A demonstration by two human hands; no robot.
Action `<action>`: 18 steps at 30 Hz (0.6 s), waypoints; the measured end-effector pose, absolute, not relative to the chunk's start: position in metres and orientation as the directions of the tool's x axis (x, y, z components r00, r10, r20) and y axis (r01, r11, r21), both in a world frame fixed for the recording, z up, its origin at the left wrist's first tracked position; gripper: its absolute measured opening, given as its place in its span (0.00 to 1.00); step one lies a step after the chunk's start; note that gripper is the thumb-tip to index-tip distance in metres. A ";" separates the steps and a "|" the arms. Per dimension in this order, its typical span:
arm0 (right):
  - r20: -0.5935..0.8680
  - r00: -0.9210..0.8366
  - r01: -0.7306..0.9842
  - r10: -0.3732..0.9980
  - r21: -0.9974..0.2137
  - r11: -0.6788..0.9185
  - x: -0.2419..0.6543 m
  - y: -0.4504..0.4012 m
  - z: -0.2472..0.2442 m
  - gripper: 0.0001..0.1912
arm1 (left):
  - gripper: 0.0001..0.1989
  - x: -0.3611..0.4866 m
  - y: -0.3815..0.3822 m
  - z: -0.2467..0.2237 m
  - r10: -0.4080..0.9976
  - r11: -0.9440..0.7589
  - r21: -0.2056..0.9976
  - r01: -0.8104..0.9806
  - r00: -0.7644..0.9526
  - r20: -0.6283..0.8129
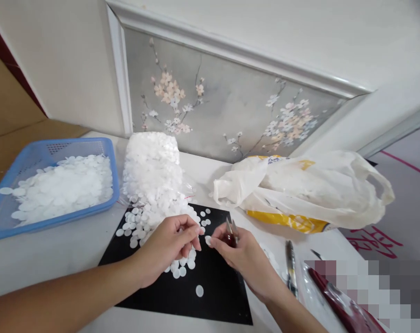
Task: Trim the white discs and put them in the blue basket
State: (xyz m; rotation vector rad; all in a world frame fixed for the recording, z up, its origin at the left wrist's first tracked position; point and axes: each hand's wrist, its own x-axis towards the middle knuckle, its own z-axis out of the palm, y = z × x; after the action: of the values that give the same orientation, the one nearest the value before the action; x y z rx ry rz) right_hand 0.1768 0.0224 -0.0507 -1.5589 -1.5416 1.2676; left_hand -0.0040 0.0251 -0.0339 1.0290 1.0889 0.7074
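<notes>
Over a black mat (pixel 227 296), my right hand (pixel 248 256) pinches a small translucent white disc (pixel 208 240) between thumb and finger. Tucked in the same hand is a pair of small snips (pixel 231 230), its metal blades pointing up and its handle mostly hidden. My left hand (pixel 175 243) is just to the left, thumb and fingers closed together; I cannot tell whether anything is between them. Below and behind it spreads a heap of white discs (pixel 161 208), spilling from a clear plastic bag (pixel 152 162). One loose disc (pixel 199 291) lies apart near the mat's front.
At the left stands a blue basket (pixel 114 180) holding many white discs (pixel 74 180). A white and yellow carrier bag (pixel 300 189) lies at the back right. Right of my right hand are a dark pen-like tool (pixel 291 268) and a dark red item (pixel 338 296). A floral wall panel (pixel 224 101) rises behind.
</notes>
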 end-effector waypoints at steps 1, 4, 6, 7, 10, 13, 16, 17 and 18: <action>-0.271 -0.126 0.294 0.954 -0.929 -0.225 0.177 0.016 -0.050 0.11 | 0.12 -0.003 0.024 -0.035 0.861 0.380 0.924 0.037 0.351 -0.368; -0.351 -0.129 0.092 0.927 -0.935 -0.342 0.174 0.001 -0.050 0.14 | 0.10 0.000 0.019 -0.036 0.821 0.381 0.920 0.097 0.423 -0.384; -0.376 -0.152 0.030 0.914 -0.926 -0.376 0.172 -0.004 -0.050 0.15 | 0.09 0.002 0.016 -0.036 0.796 0.399 0.910 0.107 0.453 -0.402; -0.384 -0.162 0.003 0.909 -0.922 -0.388 0.171 -0.005 -0.049 0.16 | 0.09 0.003 0.015 -0.035 0.785 0.420 0.902 0.099 0.459 -0.416; -0.384 -0.168 -0.078 0.908 -0.913 -0.401 0.171 -0.005 -0.047 0.16 | 0.11 0.004 0.015 -0.033 0.752 0.501 0.864 0.047 0.471 -0.461; -0.386 -0.137 -0.129 0.912 -0.906 -0.402 0.175 -0.005 -0.047 0.17 | 0.10 0.004 0.017 -0.031 0.725 0.559 0.829 0.001 0.484 -0.490; -0.391 -0.109 -0.135 0.914 -0.905 -0.403 0.179 -0.005 -0.047 0.18 | 0.09 0.004 0.020 -0.030 0.741 0.565 0.824 -0.043 0.466 -0.483; -0.388 -0.099 -0.131 0.916 -0.908 -0.399 0.180 -0.005 -0.048 0.19 | 0.08 0.004 0.021 -0.030 0.750 0.562 0.825 -0.057 0.457 -0.479; -0.385 -0.089 -0.125 0.919 -0.911 -0.394 0.181 -0.005 -0.048 0.19 | 0.07 0.004 0.022 -0.030 0.757 0.557 0.828 -0.064 0.448 -0.475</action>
State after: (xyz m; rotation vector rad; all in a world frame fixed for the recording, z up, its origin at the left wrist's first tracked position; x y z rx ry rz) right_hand 0.1814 -0.0049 -0.0479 -1.3537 -0.9301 1.6104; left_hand 0.0045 0.0219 -0.0296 0.8384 0.9808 0.5893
